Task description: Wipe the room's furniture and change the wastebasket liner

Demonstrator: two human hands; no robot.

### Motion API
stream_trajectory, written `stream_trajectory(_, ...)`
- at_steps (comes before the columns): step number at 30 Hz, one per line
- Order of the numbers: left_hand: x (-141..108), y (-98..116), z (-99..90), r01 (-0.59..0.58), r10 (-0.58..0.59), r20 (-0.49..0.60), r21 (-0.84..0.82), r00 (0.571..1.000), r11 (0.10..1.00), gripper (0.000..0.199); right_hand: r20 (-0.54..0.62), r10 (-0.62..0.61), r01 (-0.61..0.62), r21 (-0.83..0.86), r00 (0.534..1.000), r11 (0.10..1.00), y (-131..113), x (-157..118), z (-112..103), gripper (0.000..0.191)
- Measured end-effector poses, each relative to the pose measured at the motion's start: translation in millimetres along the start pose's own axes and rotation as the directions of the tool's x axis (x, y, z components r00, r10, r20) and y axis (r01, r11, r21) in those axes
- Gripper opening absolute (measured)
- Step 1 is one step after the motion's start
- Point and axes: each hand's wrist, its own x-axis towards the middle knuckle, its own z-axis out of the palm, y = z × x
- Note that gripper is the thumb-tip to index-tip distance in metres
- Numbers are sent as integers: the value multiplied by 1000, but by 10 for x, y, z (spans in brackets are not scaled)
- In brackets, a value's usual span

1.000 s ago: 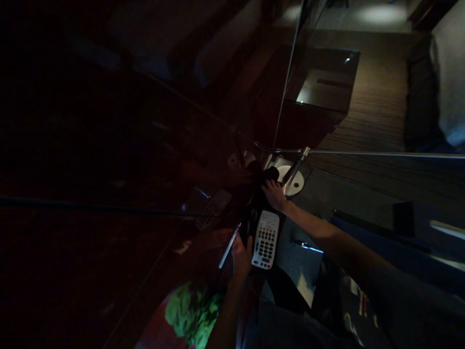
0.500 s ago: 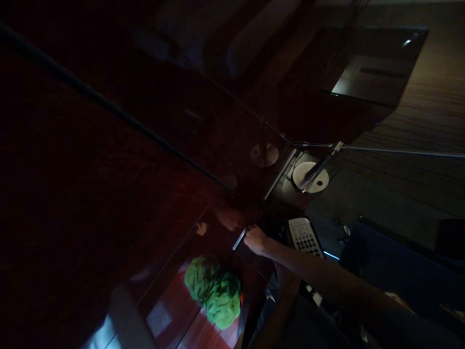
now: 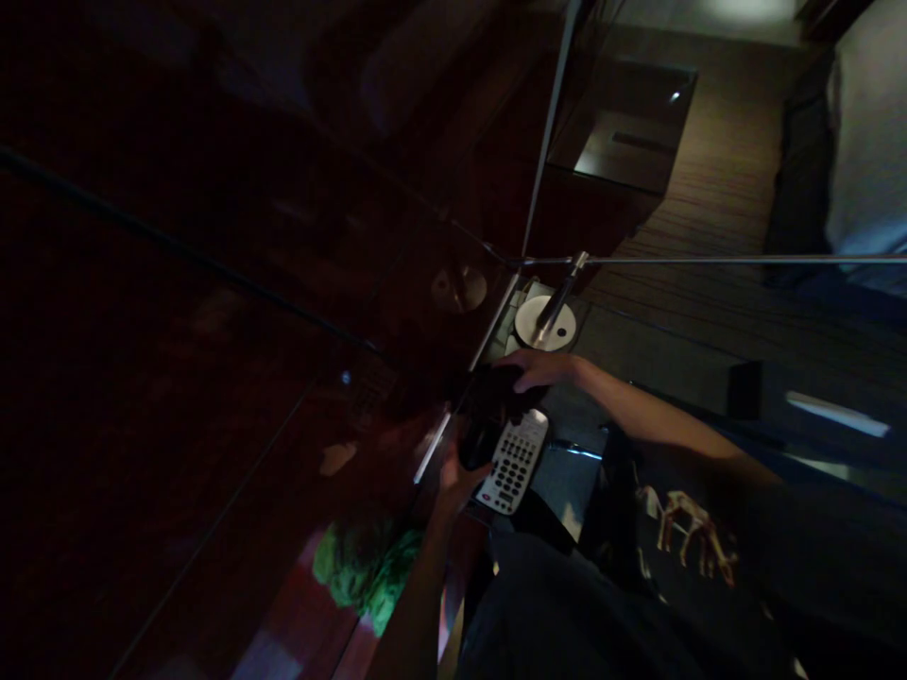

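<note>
our left hand [image 3: 453,475] clamped on phone [image 3: 511,461] at 6 o'clock end; right hand [image 3: 537,368] fingers curled on dark handset [image 3: 488,397] at 12.

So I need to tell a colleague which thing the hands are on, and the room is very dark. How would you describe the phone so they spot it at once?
Start at the round white disc with the metal rod rising from it, at the corner of the desk. Just below it lies the phone, between the right hand at its top and the left hand at its lower end. Its pale keypad with rows of dark buttons is the brightest thing there.
</note>
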Motion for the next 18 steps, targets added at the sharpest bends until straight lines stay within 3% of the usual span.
stream_trajectory(4,314,119,-186,-24,23,-50,-31,998,999,86,-106,135,-151,-153,985,977,748,-658,-381,55)
stream_trajectory(7,365,129,-170,-48,46,-78,-29,996,998,78,-96,223,-242,-299,970,923,956,-1087,-298,61)
stream_trajectory(9,342,136,-159,-59,58,-65,-3,996,998,77,-25,234,-229,-337,972,913,879,-1396,-13,61)
stream_trajectory(11,305,166,-164,-61,62,-53,24,997,998,79,146,216,-158,-333,965,930,676,-1717,391,54)
stream_trajectory(14,264,239,-166,-50,51,-38,40,998,998,80,390,77,48,-301,917,952,262,-2024,978,63)
stream_trajectory(16,262,282,-142,-53,55,-42,52,998,997,79,390,-37,166,-303,920,938,-26,-2001,1238,88)
stream_trajectory(18,280,315,-105,-60,64,-58,62,996,996,80,316,-38,155,-354,948,922,-288,-1812,1379,100)
